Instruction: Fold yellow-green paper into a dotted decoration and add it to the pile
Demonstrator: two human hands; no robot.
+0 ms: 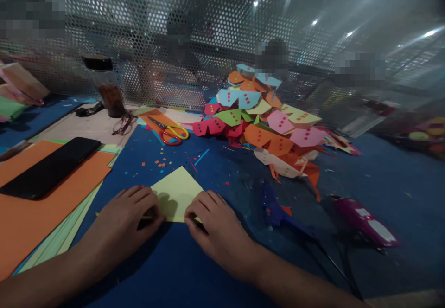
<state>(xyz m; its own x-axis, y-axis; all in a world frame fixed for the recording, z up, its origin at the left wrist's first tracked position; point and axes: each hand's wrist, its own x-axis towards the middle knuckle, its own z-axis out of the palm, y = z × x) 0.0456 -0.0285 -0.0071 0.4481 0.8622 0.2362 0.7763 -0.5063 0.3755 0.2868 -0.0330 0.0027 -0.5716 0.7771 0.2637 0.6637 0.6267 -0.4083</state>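
Observation:
A pale yellow sheet of paper (177, 196), folded into a triangle, lies on the blue table with its point facing away from me. My left hand (130, 215) is closed on the left part of its near folded edge, thumb and fingers curled together. At the right part of that edge, my right hand (217, 224) pinches the paper in the same way. Both lower corners are mostly hidden under my hands. Small orange and red paper scraps (162, 163) are scattered just beyond the sheet.
Colourful folded paper pieces (257, 118) form a heap at the back. Scissors (170, 131) lie beyond the scraps. To the left are a black phone (52, 166) on orange paper (69, 201), glasses (122, 123) and a bottle (109, 92). A blue glue gun (278, 213) and purple device (365, 222) lie right.

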